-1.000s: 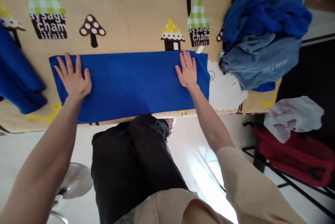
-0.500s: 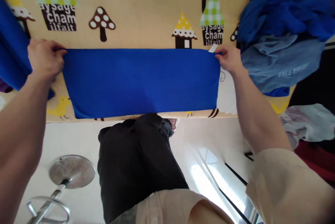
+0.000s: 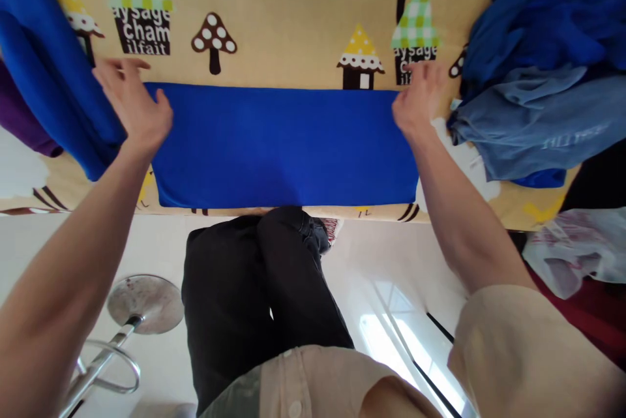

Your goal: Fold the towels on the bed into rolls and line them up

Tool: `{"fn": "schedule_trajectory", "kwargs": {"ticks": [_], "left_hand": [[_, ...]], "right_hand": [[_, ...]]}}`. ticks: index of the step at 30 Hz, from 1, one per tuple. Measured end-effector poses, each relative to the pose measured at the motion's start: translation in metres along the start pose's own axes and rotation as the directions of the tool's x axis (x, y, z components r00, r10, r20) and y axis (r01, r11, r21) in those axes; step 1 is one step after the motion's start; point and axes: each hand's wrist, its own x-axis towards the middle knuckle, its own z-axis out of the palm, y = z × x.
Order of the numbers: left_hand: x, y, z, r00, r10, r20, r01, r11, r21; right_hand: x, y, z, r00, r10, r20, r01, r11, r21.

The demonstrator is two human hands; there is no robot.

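Note:
A blue towel-like cloth [image 3: 283, 144], folded into a long flat rectangle, lies along the near edge of the patterned tablecloth [image 3: 293, 20]. At its upper left corner is my left hand [image 3: 139, 102], fingers spread and thumb apart, gripping nothing. Over the upper right corner hovers or rests my right hand [image 3: 418, 95]; its fingers stretch forward, partly blurred, and I cannot tell whether it touches the cloth. No fold of cloth shows pinched in either hand.
Left of the cloth lies a rolled or folded blue cloth [image 3: 59, 72] over a purple one [image 3: 29, 115]. A rumpled heap of blue cloths [image 3: 548, 33] sits at the right, with a greyish-blue cloth [image 3: 542, 118] in front. Below are a metal stool base [image 3: 145, 304] and plastic bag [image 3: 577, 248].
Both hands have let go of the cloth's upper corners and their fingers have opened out. The cloth lies flat, and the view has shifted slightly to the left.

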Motion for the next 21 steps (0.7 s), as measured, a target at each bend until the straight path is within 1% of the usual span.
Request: {"fn": "schedule_trajectory", "kwargs": {"ticks": [1,2,3,4,5,6,7,8,9,10,11,12,14,16,17,21], "left_hand": [[-0.011,0.023,-0.006,0.998,0.047,0.051,-0.047,0.999,0.005],[-0.025,0.05,-0.01,0.981,0.112,0.161,-0.111,0.994,-0.015],[-0.041,0.08,-0.013,0.944,0.193,0.266,-0.186,0.981,-0.05],[-0.06,0.11,-0.014,0.899,0.265,0.348,-0.256,0.964,-0.073],[-0.081,0.139,-0.011,0.848,0.314,0.426,-0.313,0.947,-0.074],[-0.103,0.167,-0.005,0.786,0.336,0.519,-0.36,0.931,-0.058],[-0.124,0.192,0.003,0.716,0.328,0.616,-0.398,0.917,-0.026],[-0.144,0.214,0.013,0.646,0.304,0.7,-0.435,0.9,0.01],[-0.163,0.231,0.025,0.597,0.283,0.751,-0.468,0.883,0.04],[-0.179,0.245,0.036,0.562,0.263,0.784,-0.487,0.872,0.056],[-0.192,0.255,0.048,0.552,0.231,0.801,-0.48,0.874,0.078],[-0.203,0.261,0.058,0.559,0.201,0.805,-0.467,0.878,0.105],[-0.216,0.264,0.074,0.605,0.152,0.782,-0.427,0.891,0.157],[-0.221,0.258,0.084,0.651,0.122,0.749,-0.394,0.898,0.197],[-0.222,0.254,0.087,0.662,0.117,0.74,-0.387,0.899,0.204],[-0.223,0.244,0.095,0.66,0.13,0.739,-0.397,0.897,0.196]], "right_hand": [[-0.001,-0.02,0.0,0.988,-0.15,0.038,0.148,0.988,0.049],[-0.001,-0.042,0.001,0.953,-0.292,0.083,0.283,0.953,0.105],[0.0,-0.065,0.005,0.904,-0.406,0.132,0.385,0.909,0.159],[0.001,-0.087,0.01,0.859,-0.479,0.18,0.444,0.873,0.203],[0.002,-0.11,0.015,0.827,-0.514,0.226,0.466,0.853,0.236],[0.004,-0.13,0.022,0.81,-0.526,0.259,0.47,0.846,0.25],[0.006,-0.149,0.028,0.803,-0.525,0.282,0.467,0.849,0.249],[0.009,-0.164,0.033,0.801,-0.516,0.303,0.46,0.855,0.239],[0.012,-0.176,0.037,0.801,-0.505,0.323,0.453,0.863,0.225],[0.016,-0.184,0.041,0.799,-0.491,0.347,0.444,0.871,0.21],[0.021,-0.19,0.043,0.797,-0.475,0.373,0.433,0.88,0.195],[0.025,-0.193,0.044,0.794,-0.459,0.399,0.421,0.888,0.184],[0.033,-0.194,0.045,0.786,-0.432,0.442,0.397,0.901,0.176],[0.038,-0.192,0.044,0.78,-0.419,0.465,0.375,0.907,0.189],[0.04,-0.191,0.043,0.78,-0.417,0.467,0.364,0.909,0.203],[0.041,-0.19,0.04,0.77,-0.428,0.473,0.328,0.902,0.282]]}}
